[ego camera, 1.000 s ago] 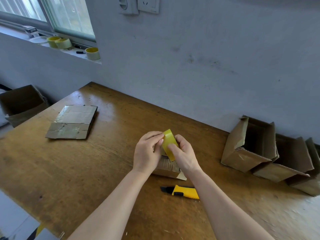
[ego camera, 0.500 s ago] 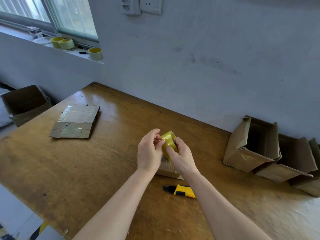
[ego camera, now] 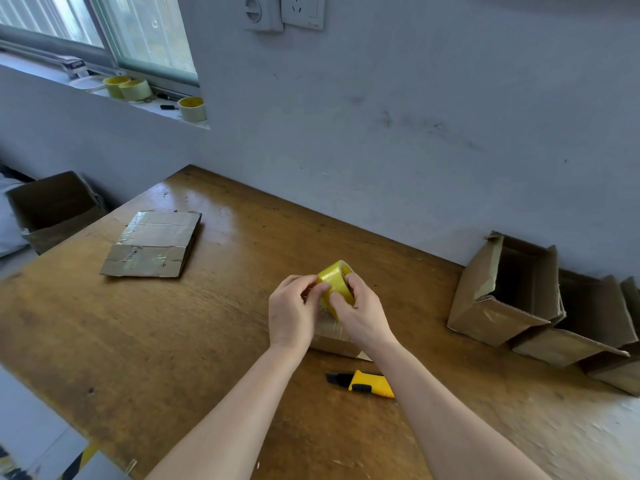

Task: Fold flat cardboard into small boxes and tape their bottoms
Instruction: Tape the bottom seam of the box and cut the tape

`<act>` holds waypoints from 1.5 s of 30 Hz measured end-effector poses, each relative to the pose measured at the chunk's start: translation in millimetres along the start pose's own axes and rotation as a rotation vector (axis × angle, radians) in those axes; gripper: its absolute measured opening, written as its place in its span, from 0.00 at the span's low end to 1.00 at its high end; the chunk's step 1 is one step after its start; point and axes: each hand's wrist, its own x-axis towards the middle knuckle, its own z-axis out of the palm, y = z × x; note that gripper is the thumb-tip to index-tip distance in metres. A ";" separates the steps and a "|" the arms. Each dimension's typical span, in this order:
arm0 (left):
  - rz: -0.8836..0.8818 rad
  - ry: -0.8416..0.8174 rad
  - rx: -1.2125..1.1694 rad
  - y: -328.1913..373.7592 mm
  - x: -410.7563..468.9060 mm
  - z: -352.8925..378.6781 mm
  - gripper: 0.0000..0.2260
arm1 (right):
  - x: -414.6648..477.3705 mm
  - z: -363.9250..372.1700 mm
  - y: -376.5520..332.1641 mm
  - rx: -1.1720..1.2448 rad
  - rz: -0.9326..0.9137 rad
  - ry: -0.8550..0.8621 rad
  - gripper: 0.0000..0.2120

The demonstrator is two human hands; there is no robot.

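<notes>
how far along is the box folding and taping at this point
Done: at least three folded boxes sit along the wall at right. In hand: the right hand grips a yellow tape roll and the left hand picks at it, above a small box on the table; no strip shows yet. Left: taping that box, then folding the flat cardboard at left.

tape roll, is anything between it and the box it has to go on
Nothing visible. The left hand and right hand hold the tape roll just above the box, partly hiding it; the knife lies apart, nearer the person.
</notes>
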 end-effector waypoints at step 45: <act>-0.363 -0.297 -0.527 8.0 6.2 8.2 0.17 | -1.3 -12.8 -5.2 0.318 0.155 0.002 0.05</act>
